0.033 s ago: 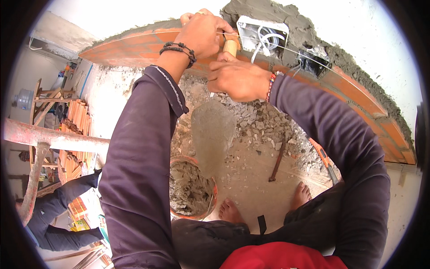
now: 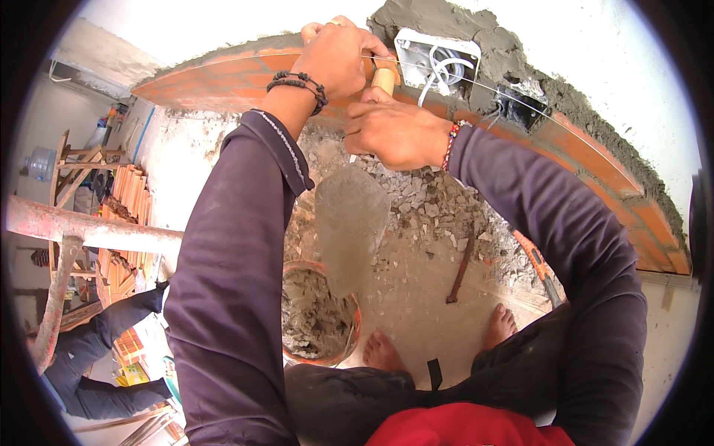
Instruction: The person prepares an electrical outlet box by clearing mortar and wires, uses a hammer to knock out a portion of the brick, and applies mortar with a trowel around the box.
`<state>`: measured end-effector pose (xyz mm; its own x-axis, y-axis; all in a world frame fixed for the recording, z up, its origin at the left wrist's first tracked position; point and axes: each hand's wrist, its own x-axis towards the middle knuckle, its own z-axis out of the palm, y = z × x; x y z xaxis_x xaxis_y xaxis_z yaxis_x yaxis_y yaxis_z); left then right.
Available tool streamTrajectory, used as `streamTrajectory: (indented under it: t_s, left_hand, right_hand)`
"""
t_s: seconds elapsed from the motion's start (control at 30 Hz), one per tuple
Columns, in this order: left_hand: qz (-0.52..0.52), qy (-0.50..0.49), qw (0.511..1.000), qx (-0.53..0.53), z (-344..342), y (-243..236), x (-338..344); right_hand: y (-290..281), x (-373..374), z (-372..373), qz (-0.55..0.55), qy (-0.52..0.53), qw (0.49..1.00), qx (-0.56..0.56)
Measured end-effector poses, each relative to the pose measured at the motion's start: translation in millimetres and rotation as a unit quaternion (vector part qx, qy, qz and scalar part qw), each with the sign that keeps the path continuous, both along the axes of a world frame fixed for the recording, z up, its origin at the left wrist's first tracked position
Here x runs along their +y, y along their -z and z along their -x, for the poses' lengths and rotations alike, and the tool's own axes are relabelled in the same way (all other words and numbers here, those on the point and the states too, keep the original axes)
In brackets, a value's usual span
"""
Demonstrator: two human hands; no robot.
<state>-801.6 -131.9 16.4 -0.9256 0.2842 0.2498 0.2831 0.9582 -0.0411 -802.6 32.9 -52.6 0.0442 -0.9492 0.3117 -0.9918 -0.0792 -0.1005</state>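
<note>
My right hand (image 2: 401, 134) is closed around the wooden handle (image 2: 384, 80) of a trowel. The trowel's mortar-smeared blade (image 2: 351, 230) hangs below the fist, over the rubble. At the top of the brick wall, my left hand (image 2: 338, 58) curls over a small orange piece of brick (image 2: 392, 65), its fingertips right by the trowel handle's end. Much of that brick is hidden by the hand. A taut string (image 2: 513, 98) runs along the brick edge past my left fingers. Beside them, a white electrical box (image 2: 437, 56) with looped white cables sits in grey mortar.
A bucket of mortar (image 2: 316, 312) stands near my feet. Broken rubble (image 2: 428, 201) lies along the wall base, with a rusty bar (image 2: 462, 267) and an orange-handled tool (image 2: 537, 260). A dark box (image 2: 520, 108) is set in the wall. Left are a pole (image 2: 111, 229), stacked bricks and another person's legs.
The trowel blade has shifted very slightly to the left. Both hands stay in almost the same place.
</note>
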Motion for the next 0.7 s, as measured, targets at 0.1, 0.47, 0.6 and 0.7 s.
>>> streamTrajectory:
  t_s: [0.1, 0.47, 0.6, 0.7]
  left_hand:
    - [-0.007, 0.0, 1.0, -0.001, -1.4, 3.9, 2.2]
    - [-0.026, 0.03, 0.999, 0.024, 1.9, 8.7, -3.2]
    - [-0.026, 0.029, 0.998, 0.056, 2.2, 18.2, -11.0]
    - [-0.082, 0.013, 0.991, 0.107, -10.1, 15.2, -21.6]
  right_hand:
    - [2.9, 1.9, -5.8, 0.0, 0.001, 1.0, -0.002]
    - [16.2, 13.9, -20.6, 0.028, 0.018, 0.996, -0.083]
    - [48.8, 63.6, -66.7, -0.093, 0.037, 0.96, -0.261]
    - [84.6, 113.3, -89.2, -0.097, 0.094, 0.885, -0.445]
